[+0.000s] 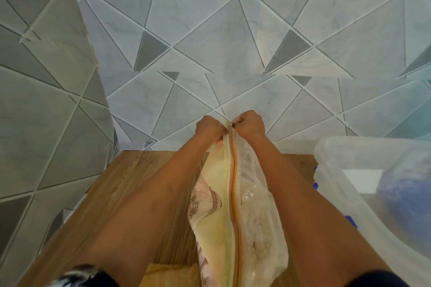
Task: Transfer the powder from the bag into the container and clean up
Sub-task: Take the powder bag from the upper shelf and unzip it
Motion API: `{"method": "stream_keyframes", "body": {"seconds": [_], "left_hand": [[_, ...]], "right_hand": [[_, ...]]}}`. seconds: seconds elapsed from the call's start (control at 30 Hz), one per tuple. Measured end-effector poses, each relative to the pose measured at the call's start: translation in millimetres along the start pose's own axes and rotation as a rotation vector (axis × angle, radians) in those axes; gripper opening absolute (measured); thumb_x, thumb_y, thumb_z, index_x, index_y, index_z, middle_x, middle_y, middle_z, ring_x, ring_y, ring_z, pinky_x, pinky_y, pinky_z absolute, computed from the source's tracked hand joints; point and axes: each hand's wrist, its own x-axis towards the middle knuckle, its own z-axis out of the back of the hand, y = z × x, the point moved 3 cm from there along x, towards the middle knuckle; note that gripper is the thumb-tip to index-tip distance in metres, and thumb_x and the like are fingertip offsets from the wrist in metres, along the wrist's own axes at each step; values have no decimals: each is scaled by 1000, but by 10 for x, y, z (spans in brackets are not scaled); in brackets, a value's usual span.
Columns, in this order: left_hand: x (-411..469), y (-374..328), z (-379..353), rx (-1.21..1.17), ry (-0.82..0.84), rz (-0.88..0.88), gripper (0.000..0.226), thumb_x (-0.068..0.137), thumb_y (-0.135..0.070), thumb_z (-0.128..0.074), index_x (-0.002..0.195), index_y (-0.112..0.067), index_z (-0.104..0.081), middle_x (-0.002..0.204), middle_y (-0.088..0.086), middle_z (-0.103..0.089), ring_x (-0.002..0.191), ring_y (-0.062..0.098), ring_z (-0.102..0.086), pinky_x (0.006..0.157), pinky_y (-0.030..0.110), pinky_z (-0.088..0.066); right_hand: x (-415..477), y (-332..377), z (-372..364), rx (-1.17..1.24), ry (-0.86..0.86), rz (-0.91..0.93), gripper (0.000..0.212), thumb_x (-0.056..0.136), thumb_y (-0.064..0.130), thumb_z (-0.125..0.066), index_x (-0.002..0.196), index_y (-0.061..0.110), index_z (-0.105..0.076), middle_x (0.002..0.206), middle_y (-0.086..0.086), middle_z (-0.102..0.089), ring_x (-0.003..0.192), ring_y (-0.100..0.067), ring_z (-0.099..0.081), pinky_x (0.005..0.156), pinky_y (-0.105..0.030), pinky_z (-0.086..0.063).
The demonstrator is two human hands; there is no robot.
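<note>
A tall zippered bag stands upright on the wooden table between my forearms. Its right side is clear plastic showing whitish powder; its left side is yellowish with a printed pattern. An orange zipper runs up its middle and looks closed along its length. My left hand pinches the bag's top edge beside the zipper's far end. My right hand pinches the small metal zipper pull at the top. A large translucent plastic container sits to the right, close to my right forearm.
Geometric grey and white tiled walls rise behind the table and on the left. Blue clips show along the container's left side. A yellow cloth lies at the table's near edge beneath the bag.
</note>
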Motion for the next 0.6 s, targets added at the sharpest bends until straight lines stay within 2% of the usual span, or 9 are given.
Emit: {"method": "stream_keyframes", "body": {"seconds": [0.07,0.13,0.23,0.27,0.33,0.4,0.47,0.53,0.6], "left_hand": [[1,39,16,-82,-5,20,13,80,-14,-72,74,-4,-65,68,10,-70,83,28,-69,88,42,-56],[-6,49,36,-151,16,46,11,80,-12,-72,76,-5,-64,83,15,-69,79,27,-68,83,38,-58],[-3,39,81,-260,29,92,9,83,-3,-66,78,-1,-59,74,10,-61,59,16,-57,50,21,-55],[18,51,102,-283,13,100,11,83,-1,-65,75,-1,-58,77,13,-62,59,16,-57,47,21,-54],[90,83,168,-296,-57,100,16,81,0,-66,68,-1,-56,89,20,-65,65,22,-60,65,33,-59],[93,102,225,-295,-113,96,18,80,-3,-68,66,-2,-56,90,20,-65,70,25,-61,80,41,-58],[-52,49,216,-217,-90,63,23,80,-13,-71,66,-4,-55,79,15,-62,66,23,-60,78,41,-59],[-368,-35,136,12,54,35,30,83,-28,-69,70,-4,-56,67,11,-60,60,21,-60,68,36,-60],[-678,-43,53,244,245,62,31,89,-28,-60,71,-4,-55,62,7,-57,54,17,-55,56,26,-53]], "right_hand": [[-9,25,18,-42,5,-5,21,82,11,-62,101,4,-69,106,-13,-69,98,-28,-65,80,-31,-53],[-97,100,79,-187,-14,65,20,83,10,-60,100,7,-69,104,-11,-70,97,-27,-65,79,-31,-53],[-426,278,236,-504,-36,307,23,85,10,-54,102,13,-68,106,-4,-68,100,-24,-62,80,-29,-45],[-587,334,286,-571,1,404,23,85,11,-52,102,15,-68,107,-3,-67,101,-23,-61,81,-29,-43],[-957,393,382,-597,144,552,23,84,12,-53,98,22,-69,105,2,-67,102,-19,-60,76,-27,-40],[-1303,393,532,-540,284,588,24,84,14,-55,95,28,-71,102,8,-69,99,-11,-60,71,-22,-36],[-1470,339,667,-509,280,564,22,85,16,-56,94,30,-71,102,9,-69,98,-10,-60,71,-21,-33],[-1516,279,742,-500,201,489,18,85,20,-57,93,29,-70,103,7,-68,100,-16,-61,72,-24,-33],[-1557,228,754,-472,133,447,17,85,21,-57,93,27,-70,104,3,-68,100,-21,-62,70,-26,-35]]}}
